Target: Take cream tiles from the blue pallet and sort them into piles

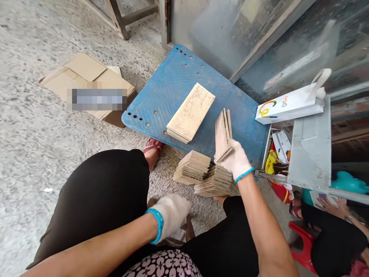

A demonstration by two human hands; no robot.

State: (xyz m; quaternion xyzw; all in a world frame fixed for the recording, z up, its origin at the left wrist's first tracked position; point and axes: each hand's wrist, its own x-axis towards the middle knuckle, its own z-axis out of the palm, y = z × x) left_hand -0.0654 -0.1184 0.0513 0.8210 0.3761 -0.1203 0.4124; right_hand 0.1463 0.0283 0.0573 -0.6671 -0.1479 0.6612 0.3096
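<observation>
My right hand (236,157), in a white glove with a blue cuff, grips a few thin tan boards (223,134) on edge, tilted, over the right part of a blue plastic panel (155,90). Below it, two stacks of similar thin boards stand close together: the left stack (191,167) and the right stack (213,181), both low, near my feet. Flat on the blue panel lies a short pile of pale boards (191,111) with dark smudges on top. My left hand (173,216), gloved too, hovers blurred above my lap, apart from the boards; its fingers are smeared.
A flattened cardboard box (86,77) lies on the concrete floor at left. To the right, a white paper bag (290,107) leans beside a grey metal ledge (311,150). Another person's hands (331,206) show at far right, near a red stool (302,246).
</observation>
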